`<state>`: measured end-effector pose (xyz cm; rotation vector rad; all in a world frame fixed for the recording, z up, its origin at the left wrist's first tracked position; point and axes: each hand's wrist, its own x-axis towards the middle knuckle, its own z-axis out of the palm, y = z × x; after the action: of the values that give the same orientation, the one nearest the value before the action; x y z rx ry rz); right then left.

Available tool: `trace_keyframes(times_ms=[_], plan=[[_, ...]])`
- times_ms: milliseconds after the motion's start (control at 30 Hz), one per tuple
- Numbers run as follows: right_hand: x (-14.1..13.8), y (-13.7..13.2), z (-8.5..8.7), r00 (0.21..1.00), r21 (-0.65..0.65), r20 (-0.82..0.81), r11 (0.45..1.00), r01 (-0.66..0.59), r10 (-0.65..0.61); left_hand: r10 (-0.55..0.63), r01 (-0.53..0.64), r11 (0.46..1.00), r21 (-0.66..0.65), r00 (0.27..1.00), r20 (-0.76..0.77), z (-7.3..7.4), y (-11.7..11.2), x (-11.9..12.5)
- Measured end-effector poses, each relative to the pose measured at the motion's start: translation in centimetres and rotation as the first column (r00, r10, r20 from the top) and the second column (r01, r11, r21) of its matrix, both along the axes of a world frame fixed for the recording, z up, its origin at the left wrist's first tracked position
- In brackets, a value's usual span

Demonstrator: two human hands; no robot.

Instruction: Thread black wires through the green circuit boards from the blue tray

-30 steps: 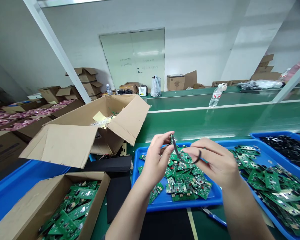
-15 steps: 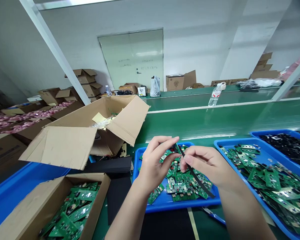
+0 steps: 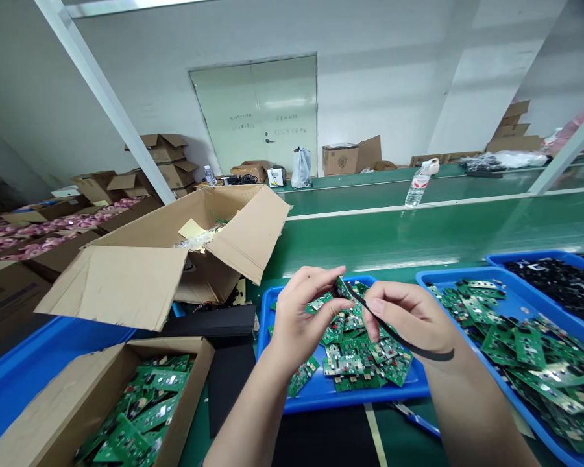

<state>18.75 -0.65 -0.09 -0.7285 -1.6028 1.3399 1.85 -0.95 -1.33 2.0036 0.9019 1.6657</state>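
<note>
My left hand (image 3: 304, 314) pinches a small green circuit board (image 3: 343, 288) upright between thumb and fingers. My right hand (image 3: 406, 318) grips a thin black strip (image 3: 399, 338) near the board's top edge, and its free end curves out past my right wrist. Below both hands, a loose heap of green circuit boards (image 3: 355, 353) lies in a blue plastic tray (image 3: 350, 403). My hands hide the tray's upper middle. I cannot tell whether the strip is stuck to the board.
A second blue tray (image 3: 448, 272) of green boards stands to the right, and a blue tray of black parts (image 3: 530, 255) lies behind it. Blue-handled cutters (image 3: 416, 420) lie near the front. A cardboard box of boards (image 3: 175, 344) and an open carton (image 3: 126, 285) stand left.
The black strip's free end has swung from hanging down across the tray to curving right past my right wrist. My right fingers have moved closer to the board.
</note>
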Motion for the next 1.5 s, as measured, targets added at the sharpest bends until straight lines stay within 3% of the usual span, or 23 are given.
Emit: trace_keyframes(times_ms=[167, 233, 333, 433, 700, 933, 1100, 1233, 1500], plan=[[0.8, 0.3, 0.1, 0.997, 0.075, 0.013, 0.994, 0.077, -0.078, 0.077, -0.063, 0.988, 0.142, 0.992, -0.096, 0.1, 0.3, -0.1], [1.3, 0.6, 0.0, 0.997, 0.133, 0.046, 0.990, 0.047, -0.054, 0.097, -0.073, 0.979, 0.190, 0.988, -0.123, 0.2, 0.3, -0.1], [1.6, 1.0, -0.2, 0.992, 0.224, 0.124, 0.973, -0.052, 0.024, 0.103, -0.085, 0.984, 0.158, 0.989, -0.108, 0.2, 0.3, -0.1], [1.3, 1.0, -0.3, 0.985, 0.252, 0.169, 0.965, -0.070, 0.027, 0.058, -0.053, 0.995, 0.079, 0.997, -0.059, -0.1, 0.2, -0.1], [0.4, -0.2, -0.3, 0.984, 0.183, 0.178, 0.983, -0.016, -0.017, -0.045, 0.046, 0.998, -0.044, 0.999, 0.022, -0.1, 0.2, -0.2], [0.8, 1.1, -0.4, 0.955, 0.057, 0.219, 0.974, -0.220, 0.203, -0.160, 0.164, 0.976, -0.145, 0.986, 0.039, 0.1, 0.4, -0.6], [0.9, 1.3, -0.2, 0.935, 0.014, 0.210, 0.956, -0.294, 0.285, -0.299, 0.317, 0.918, -0.239, 0.948, 0.109, 0.2, 0.6, -1.2], [0.8, 1.2, -0.1, 0.922, -0.024, 0.185, 0.939, -0.343, 0.341, -0.360, 0.392, 0.886, -0.248, 0.918, 0.167, 0.2, 0.7, -1.3], [0.6, 0.6, 0.0, 0.919, -0.015, 0.232, 0.946, -0.324, 0.318, -0.361, 0.397, 0.891, -0.222, 0.914, 0.185, 0.2, 0.7, -1.4]])
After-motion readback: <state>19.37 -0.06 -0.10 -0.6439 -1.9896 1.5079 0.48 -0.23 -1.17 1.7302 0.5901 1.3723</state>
